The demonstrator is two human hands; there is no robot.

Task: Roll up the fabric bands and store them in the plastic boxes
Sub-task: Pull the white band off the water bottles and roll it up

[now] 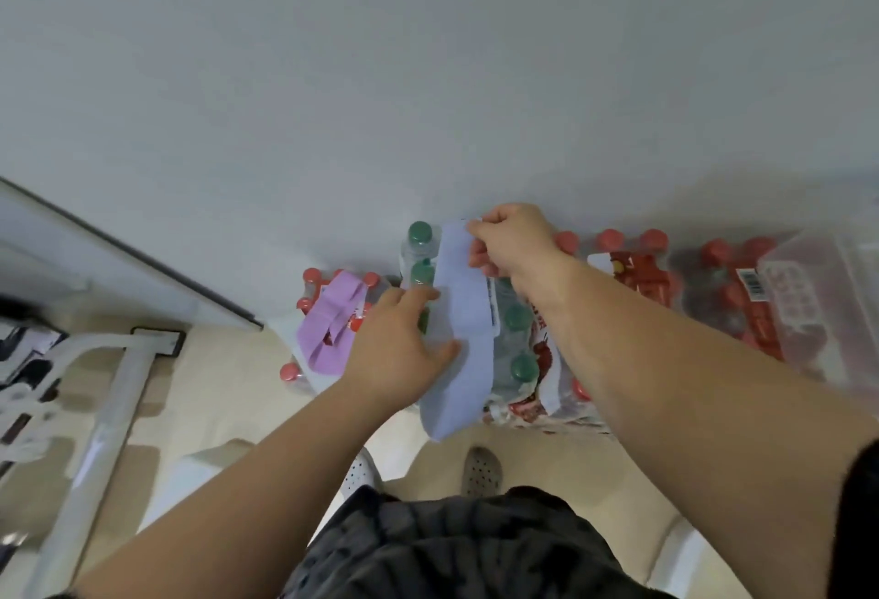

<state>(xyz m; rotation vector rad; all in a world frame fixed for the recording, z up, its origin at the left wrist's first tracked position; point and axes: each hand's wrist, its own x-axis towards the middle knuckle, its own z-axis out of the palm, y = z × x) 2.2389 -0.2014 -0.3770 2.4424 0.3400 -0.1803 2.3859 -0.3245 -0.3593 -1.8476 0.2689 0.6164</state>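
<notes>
A pale-blue band [463,341] hangs unrolled; a purple band [330,327] lies on bottles [311,277].

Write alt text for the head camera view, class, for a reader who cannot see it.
A person's hands hold a light blue band: the right hand pinches its far end, the left hand grips its edge midway. Beneath it, packs of red- and green-capped bottles sit by a white wall, with a purple band draped over the leftmost pack.
</notes>
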